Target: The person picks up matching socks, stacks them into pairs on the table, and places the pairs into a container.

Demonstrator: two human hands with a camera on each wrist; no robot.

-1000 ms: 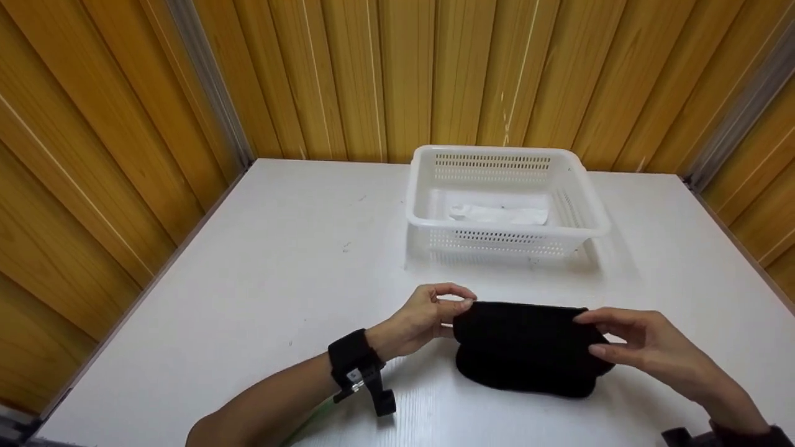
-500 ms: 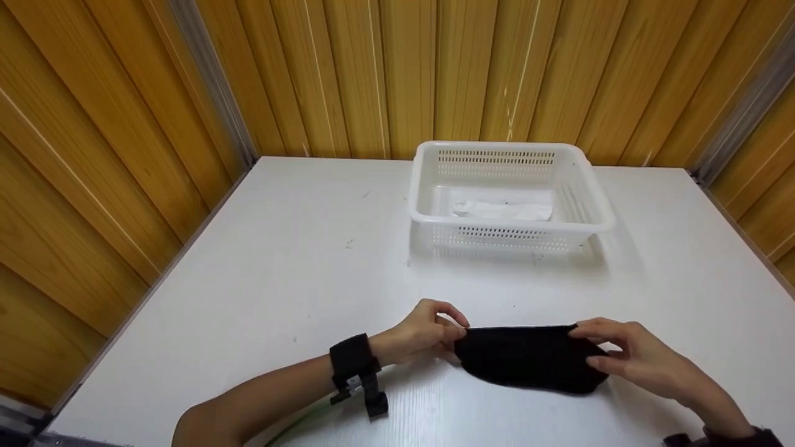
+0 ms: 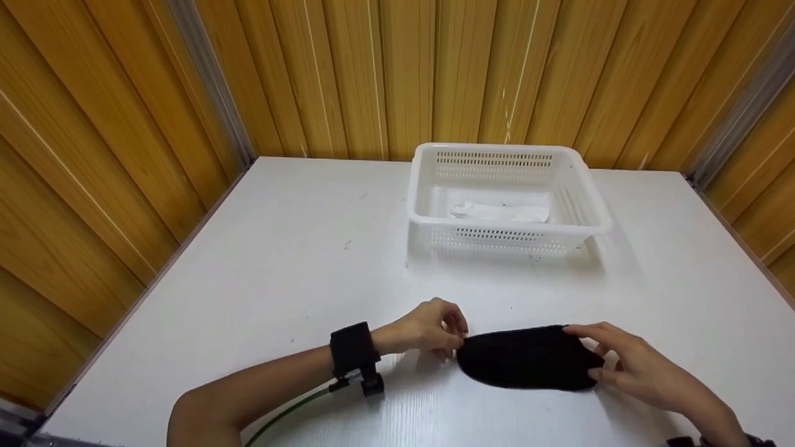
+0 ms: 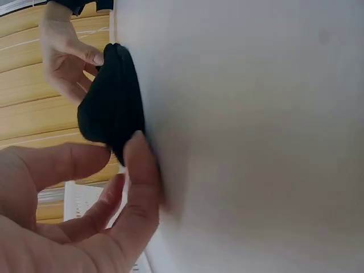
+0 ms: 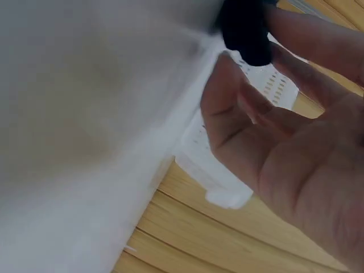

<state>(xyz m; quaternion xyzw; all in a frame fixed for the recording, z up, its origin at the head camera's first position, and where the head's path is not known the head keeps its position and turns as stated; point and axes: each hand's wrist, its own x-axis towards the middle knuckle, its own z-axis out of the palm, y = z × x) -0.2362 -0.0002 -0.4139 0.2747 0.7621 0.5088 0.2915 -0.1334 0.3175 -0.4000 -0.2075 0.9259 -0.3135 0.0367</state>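
A black folded piece of cloth, rounded at its lower edge, lies low over the white table in the head view; its exact kind cannot be told. My left hand pinches its left end between thumb and fingers. In the left wrist view the cloth looks thick and layered, with the left fingers on its near tip. My right hand holds the right end, one finger at the top corner and the thumb lower down. The right wrist view shows only a dark end of the cloth between the right fingers.
Behind the hands stands a white perforated plastic basket, with a flat white item inside. The white table is bordered by wood-patterned walls. A green cable runs from the left wrist's camera.
Two layers showed at first; the lower one is now covered and the cloth looks flatter. Both hands have come lower and nearer, keeping hold of its ends. The basket stays in place.
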